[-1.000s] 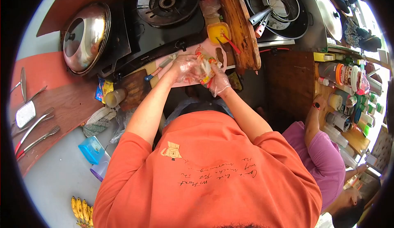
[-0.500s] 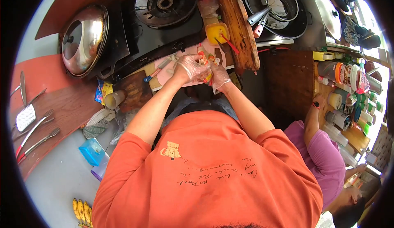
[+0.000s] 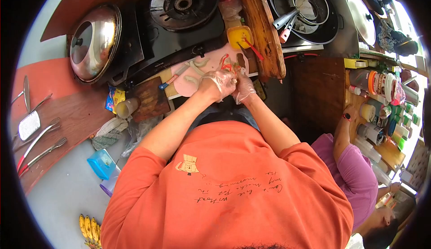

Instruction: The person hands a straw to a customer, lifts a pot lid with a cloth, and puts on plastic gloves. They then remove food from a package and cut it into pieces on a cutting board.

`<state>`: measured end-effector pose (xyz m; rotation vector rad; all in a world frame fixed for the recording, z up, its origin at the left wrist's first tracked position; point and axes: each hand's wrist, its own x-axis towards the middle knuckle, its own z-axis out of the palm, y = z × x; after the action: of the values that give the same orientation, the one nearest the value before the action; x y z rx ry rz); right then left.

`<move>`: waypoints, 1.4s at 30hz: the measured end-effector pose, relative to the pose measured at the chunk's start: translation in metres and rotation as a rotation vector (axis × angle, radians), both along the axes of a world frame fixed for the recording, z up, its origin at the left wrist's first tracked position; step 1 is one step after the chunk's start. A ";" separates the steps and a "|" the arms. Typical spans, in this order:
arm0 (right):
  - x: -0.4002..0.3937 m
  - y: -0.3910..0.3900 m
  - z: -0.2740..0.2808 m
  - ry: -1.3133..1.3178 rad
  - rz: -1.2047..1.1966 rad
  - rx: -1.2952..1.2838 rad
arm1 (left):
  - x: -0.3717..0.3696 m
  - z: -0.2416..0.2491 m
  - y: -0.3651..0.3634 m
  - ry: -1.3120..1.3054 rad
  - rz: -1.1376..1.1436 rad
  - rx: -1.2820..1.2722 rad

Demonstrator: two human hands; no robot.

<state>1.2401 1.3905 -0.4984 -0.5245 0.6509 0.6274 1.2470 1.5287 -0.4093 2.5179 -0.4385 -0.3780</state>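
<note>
Both of my hands wear clear plastic gloves and meet at the near edge of a pink cutting board (image 3: 180,85). My left hand (image 3: 217,85) is closed, its fingers curled round something too small to make out. Beside it and touching it, my right hand (image 3: 244,86) is also closed, with its fingertips mostly hidden. Red strips (image 3: 226,62) lie on the board just beyond my fingers. Pale pieces (image 3: 197,63) and a knife with a blue handle (image 3: 173,78) rest on the board's left side. A yellow bowl (image 3: 239,37) with a red-handled utensil stands beyond the board.
A black gas stove (image 3: 179,36) and a large metal lid (image 3: 95,47) are at the upper left. Behind a wooden edge (image 3: 260,29) sits a black pan (image 3: 330,24) with strainers. Another person in a purple shirt (image 3: 354,168) is at the right, near jars (image 3: 368,80).
My left hand has turned over and curled closed, moving slightly nearer my body. The red and yellow item between my hands is now mostly hidden, and red strips show beyond the fingers.
</note>
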 end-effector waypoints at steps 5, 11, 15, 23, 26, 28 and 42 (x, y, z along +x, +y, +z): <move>-0.008 -0.013 0.010 0.005 -0.012 0.138 | -0.004 -0.011 0.005 -0.240 -0.102 -0.082; -0.007 -0.008 0.014 0.004 -0.096 0.133 | -0.013 -0.002 0.016 -0.406 -0.084 -0.286; -0.007 -0.007 0.007 -0.003 -0.118 0.166 | -0.010 -0.006 0.020 -0.636 -0.153 -0.292; -0.002 0.003 0.012 -0.108 -0.240 0.148 | -0.002 0.000 0.029 -0.050 0.446 -0.395; 0.002 0.005 0.022 -0.066 -0.145 0.314 | 0.001 0.000 0.029 -0.138 0.066 -0.224; 0.004 0.008 0.019 -0.031 -0.176 0.267 | 0.002 0.001 0.029 -0.436 -0.137 -0.178; -0.002 -0.006 -0.008 -0.002 -0.377 0.274 | -0.004 0.017 0.029 -0.345 0.400 -0.479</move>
<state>1.2378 1.3844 -0.5065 -0.1397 0.6298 0.3512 1.2432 1.5581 -0.3918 2.1222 -0.1192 0.2894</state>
